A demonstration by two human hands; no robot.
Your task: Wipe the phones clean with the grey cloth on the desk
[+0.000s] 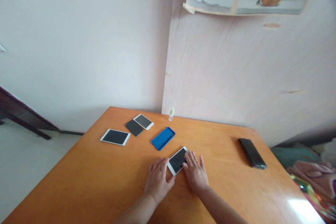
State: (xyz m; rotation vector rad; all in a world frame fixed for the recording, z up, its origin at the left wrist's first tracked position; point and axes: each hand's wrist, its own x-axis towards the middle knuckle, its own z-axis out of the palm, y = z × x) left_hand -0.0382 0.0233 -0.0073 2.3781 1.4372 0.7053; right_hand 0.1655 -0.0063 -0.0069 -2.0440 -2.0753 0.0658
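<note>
I saw the white phone (176, 161) on the desk (99, 182) between the left hand (159, 178), loosely curved at its edge, and the right hand (195, 174), fingers spread onto its screen, neither gripping.

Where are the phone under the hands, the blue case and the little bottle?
Phone (176, 161), head view: dark screen.
Blue case (162, 139), head view: flat middle.
Little bottle (170, 115), head view: clear body.

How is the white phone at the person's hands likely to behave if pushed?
The white phone would probably slide rather than roll or tip, since it is thin and lies flat on the table. Its slab-like shape suggests it would stay stiff. The broad dark screen covering most of its face may be fragile if knocked.
</note>
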